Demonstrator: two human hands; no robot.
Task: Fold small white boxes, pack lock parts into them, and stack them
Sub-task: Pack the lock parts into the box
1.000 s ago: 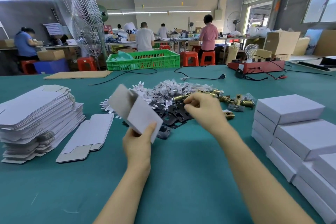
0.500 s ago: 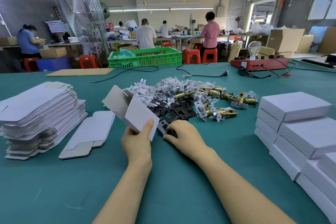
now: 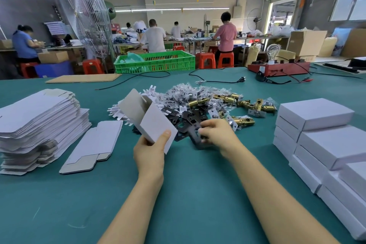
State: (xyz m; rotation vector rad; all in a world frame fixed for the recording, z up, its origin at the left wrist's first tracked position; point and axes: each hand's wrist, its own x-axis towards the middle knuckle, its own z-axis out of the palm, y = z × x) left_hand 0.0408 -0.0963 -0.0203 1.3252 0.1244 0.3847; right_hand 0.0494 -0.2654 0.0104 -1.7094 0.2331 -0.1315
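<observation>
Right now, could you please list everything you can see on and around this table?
Flat box blanks: one tall stack plus a few loose, white, table's left.
Folded boxes: several stacked, white, right.
Black plates: a pile, centre.
Brass latches: several, bagged, centre right.
White plastic pieces: a heap, behind the plates.
Crate: one, green, far edge.
Red unit with bulb: one, far right.
Left hand: holds open box.
Right hand: fingers grip a black plate.

Left hand [image 3: 149, 154] holds a half-folded box [image 3: 151, 123]; right hand [image 3: 217, 134] grips a black plate [image 3: 195, 136]
</observation>
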